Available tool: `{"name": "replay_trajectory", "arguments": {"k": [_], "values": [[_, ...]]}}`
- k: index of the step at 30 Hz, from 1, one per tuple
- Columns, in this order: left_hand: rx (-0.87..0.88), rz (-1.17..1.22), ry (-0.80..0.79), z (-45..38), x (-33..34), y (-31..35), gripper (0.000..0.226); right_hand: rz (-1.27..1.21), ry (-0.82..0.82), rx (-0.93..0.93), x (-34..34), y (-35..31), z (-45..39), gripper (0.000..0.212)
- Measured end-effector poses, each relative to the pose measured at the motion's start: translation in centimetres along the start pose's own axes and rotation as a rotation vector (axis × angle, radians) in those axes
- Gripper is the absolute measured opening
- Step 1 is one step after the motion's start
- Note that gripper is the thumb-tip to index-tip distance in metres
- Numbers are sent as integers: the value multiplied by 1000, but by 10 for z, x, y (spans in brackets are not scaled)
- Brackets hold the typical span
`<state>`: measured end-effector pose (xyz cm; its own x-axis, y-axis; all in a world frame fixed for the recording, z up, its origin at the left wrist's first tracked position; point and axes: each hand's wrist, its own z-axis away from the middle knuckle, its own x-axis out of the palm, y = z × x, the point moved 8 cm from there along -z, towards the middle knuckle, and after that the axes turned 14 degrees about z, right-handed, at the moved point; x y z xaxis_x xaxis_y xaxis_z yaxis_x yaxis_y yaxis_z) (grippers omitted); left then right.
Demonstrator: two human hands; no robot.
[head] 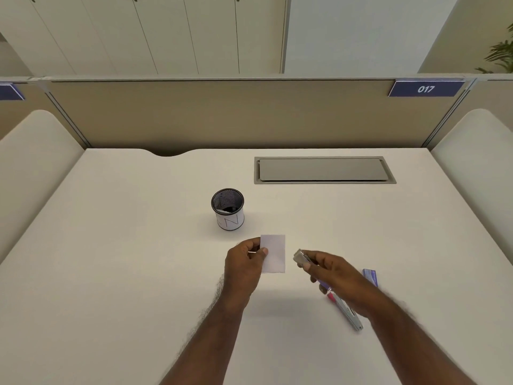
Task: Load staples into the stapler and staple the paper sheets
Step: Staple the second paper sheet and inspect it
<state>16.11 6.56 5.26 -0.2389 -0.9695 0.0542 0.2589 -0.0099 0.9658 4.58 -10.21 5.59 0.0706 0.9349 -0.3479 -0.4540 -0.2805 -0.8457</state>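
Note:
My left hand [244,269] pinches a small stack of white paper sheets [274,254] by its left edge, holding it just above the desk. My right hand [330,273] grips a metal stapler [301,257]; its silver nose points left toward the paper, a short gap away. The stapler's rear part [347,309], silver with a pink piece, sticks out below my palm toward the lower right. A small purple staple box [370,276] lies on the desk just behind my right wrist, partly hidden.
A mesh pen cup [228,209] stands on the white desk [125,259] just beyond the paper. A grey cable hatch [323,170] sits at the back right. Beige partition walls enclose the desk on three sides.

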Motion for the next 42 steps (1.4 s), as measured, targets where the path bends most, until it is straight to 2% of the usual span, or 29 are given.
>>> {"name": "replay_trajectory", "arguments": {"k": [6, 13, 22, 28, 38, 42], "values": [[30, -29, -40, 4, 6, 6, 21, 174, -42, -44, -4, -22, 0, 21], [26, -22, -96, 9, 12, 8, 22, 236, -51, -20, -5, -21, -3, 17], [-10, -44, -198, 16, 22, 4, 21, 219, -97, -34, 1, -26, -7, 23], [-17, -51, -230, 17, 26, 6, 20, 190, -41, -40, 1, -26, -11, 17], [-59, -4, -266, 17, 26, 2, 23, 201, 40, -58, 2, -23, -13, 24], [-62, -44, -261, 14, 24, -1, 18, 147, -10, -72, 6, -25, -11, 14]]}}
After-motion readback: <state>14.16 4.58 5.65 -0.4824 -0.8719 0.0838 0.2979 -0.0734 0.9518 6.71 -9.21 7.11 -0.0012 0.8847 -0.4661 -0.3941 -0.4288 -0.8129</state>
